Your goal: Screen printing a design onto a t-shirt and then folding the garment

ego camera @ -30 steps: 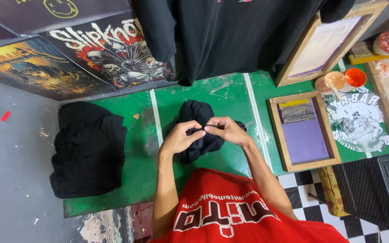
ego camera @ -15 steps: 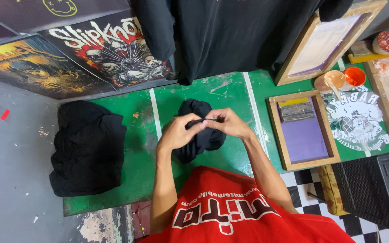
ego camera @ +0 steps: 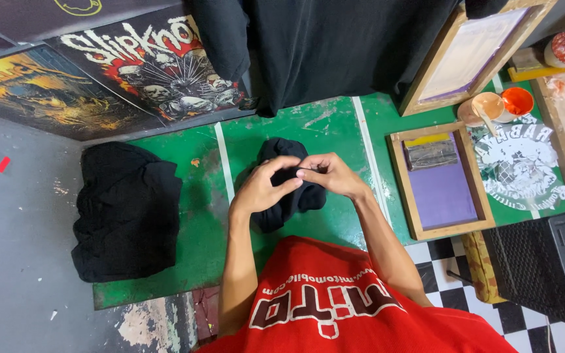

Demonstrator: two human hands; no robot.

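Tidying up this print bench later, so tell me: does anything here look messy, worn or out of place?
The green table is scuffed, with chipped paint at its near left edge. A crumpled black garment sits under both hands, and another black pile hangs over the left edge.

I had both forearms reaching forward, my left hand (ego camera: 261,187) and right hand (ego camera: 332,175) meeting at the fingertips, fingers curled in a pinch.
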